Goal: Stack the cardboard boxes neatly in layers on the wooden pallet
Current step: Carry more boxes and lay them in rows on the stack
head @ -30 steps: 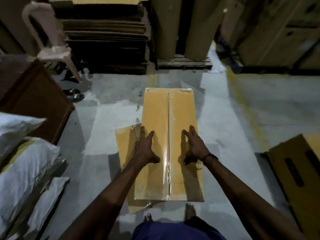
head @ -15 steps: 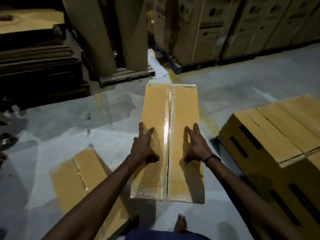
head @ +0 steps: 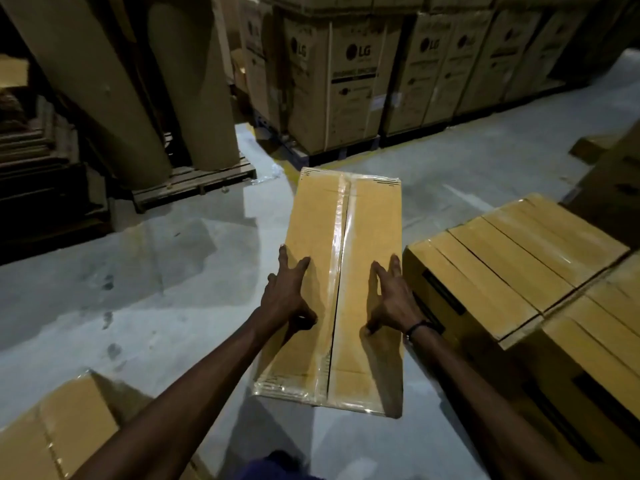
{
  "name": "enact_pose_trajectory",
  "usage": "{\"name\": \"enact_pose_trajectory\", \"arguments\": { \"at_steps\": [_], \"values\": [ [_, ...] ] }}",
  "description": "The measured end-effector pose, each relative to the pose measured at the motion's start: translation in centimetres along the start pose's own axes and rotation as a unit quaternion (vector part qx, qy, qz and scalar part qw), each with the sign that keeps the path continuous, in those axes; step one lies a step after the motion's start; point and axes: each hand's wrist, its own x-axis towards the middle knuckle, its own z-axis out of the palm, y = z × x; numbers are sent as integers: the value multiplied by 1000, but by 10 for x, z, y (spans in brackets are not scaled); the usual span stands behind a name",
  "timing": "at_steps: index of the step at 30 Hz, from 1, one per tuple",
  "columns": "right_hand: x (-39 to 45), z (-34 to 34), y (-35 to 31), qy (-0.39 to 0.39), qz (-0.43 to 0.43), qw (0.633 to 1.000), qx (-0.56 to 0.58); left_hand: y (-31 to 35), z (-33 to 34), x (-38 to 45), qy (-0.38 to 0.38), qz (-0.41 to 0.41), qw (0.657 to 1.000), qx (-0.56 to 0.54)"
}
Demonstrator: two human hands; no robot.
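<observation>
Fingers (head: 294, 268) spread and nearly straight on both hands, palms pressed against the two long sides of the carried box (head: 332, 292), thumbs lying over its top face. Left hand (head: 285, 299) at the box's left edge, right hand (head: 393, 301) at its right edge, a dark band on that wrist. No curled grip visible; box clamped between flat palms, held in the air above the grey floor (head: 173, 278) at centre frame.

Long axis of the carried box running from lower centre to upper centre of the frame, pointing away from the person, far end tipped slightly right. Top face up, closed, a strip of shiny clear tape along the middle seam from near end to far end. Contents not visible.

Just right of the carried box, in the right half of the frame, stacked boxes (head: 519, 265) of the same tan colour, set side by side, tops closed, black printed bars on their near faces. Whatever lies beneath them cannot be told. Right hand close beside the nearest corner of that stack.

Lower left corner: another taped box (head: 59, 434) on the floor. Upper centre and upper right: tall printed cartons (head: 353, 81) in a row. Upper left: big brown rolls (head: 114, 84) standing on a wooden pallet (head: 197, 180).
</observation>
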Motion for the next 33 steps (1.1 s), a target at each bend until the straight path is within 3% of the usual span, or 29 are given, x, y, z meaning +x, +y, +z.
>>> {"name": "enact_pose_trajectory", "arguments": {
  "at_steps": [8,24,33],
  "values": [
    [81,-23,14,29,20,999,-23,20,-11,105,-3,38,999,12],
    [340,-69,-36,55,81,995,23,14,-110,380,-30,104,994,28],
    [460,-103,-37,66,109,991,39,31,-124,522,-66,137,988,28]
  ]
}}
